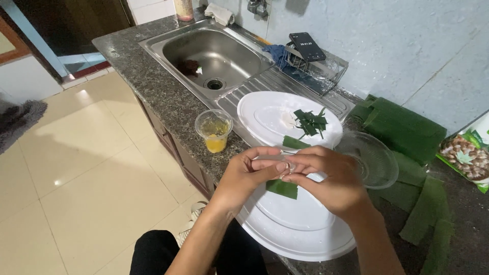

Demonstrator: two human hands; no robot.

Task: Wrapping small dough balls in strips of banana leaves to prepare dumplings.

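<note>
The granite counter point(153, 81) runs from the sink point(204, 51) to a white tray point(300, 229) overhanging its near edge (open floor lies beyond). Above that tray, left hand point(249, 175) and right hand point(328, 175) pinch one small, clear, glossy piece point(277, 162) between closed fingertips.

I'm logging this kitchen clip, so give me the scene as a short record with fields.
Left hand: left hand pinches a small clear piece over a white tray
Right hand: right hand pinches the same piece
Under hands: green leaf strip
Second tray: white tray with cut leaf bits
Nearby: plastic cup of yellow liquid, glass bowl, folded leaves, sink
</note>
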